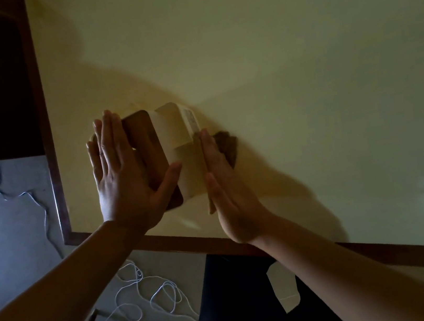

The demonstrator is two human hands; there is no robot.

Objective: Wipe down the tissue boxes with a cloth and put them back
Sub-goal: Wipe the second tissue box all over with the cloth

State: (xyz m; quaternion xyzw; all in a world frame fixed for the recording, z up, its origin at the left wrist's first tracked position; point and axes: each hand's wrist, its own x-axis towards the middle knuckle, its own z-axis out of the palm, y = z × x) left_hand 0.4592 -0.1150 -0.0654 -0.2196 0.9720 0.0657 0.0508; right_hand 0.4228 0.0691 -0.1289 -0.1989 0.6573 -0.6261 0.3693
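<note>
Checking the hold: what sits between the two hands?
In the head view, the cream tissue box with its brown lid stands between the flat left hand and right hand.

A cream table (pixel 305 91) with a dark wooden rim is filling the view. White cables (pixel 143 294) are lying tangled on the grey floor (pixel 9 231) off its near-left corner.

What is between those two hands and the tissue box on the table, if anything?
Nothing visible. The left hand lies flat on the tissue box, on its brown lid, and the right hand presses flat against its side. A brown cloth lies on the table just beyond the right fingertips.
</note>
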